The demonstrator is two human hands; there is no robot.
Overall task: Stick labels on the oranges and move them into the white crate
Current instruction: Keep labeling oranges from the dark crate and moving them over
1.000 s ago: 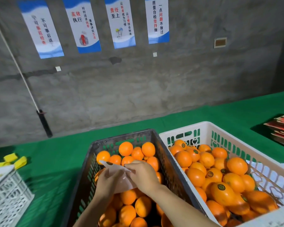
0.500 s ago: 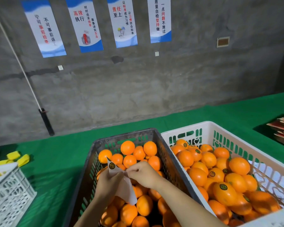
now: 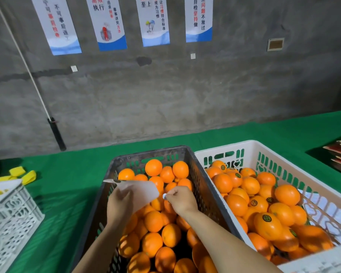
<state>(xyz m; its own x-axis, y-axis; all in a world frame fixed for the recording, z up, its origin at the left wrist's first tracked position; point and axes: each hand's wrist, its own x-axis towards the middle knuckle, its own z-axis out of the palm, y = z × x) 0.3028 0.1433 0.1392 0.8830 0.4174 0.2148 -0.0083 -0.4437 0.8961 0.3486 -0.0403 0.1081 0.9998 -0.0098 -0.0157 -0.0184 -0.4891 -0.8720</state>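
Judging by the two crates, the job looks well under way but far from finished. The white slotted plastic crate [image 3: 250, 143] at the right of the frame is heaped with labelled oranges [image 3: 267, 223]. Several show a small dark round sticker, though on many the sticker side is hidden. The dark grey perforated plastic crate [image 3: 150, 151] at lower centre holds a deep pile of bare oranges [image 3: 153, 167] with no sticker in sight, so a large share is left to label and carry across.

Over that pile the left hand [image 3: 119, 206] grasps a thin white backing sheet [image 3: 141, 191], fingers curled round its lower part. The sheet is smooth and stiff enough to stand, and a dark spot near its upper left tip may be a sticker. The right hand [image 3: 182, 200] pinches a tiny pale scrap [image 3: 164, 196] between thumb and forefinger just beside the sheet's right edge. It is probably a peeled label seen from its back, but too small to be sure.

The fruit is round, waxy and finely dimpled. Both crates are rigid and stand side by side on a green felt-like cloth [image 3: 71, 184].
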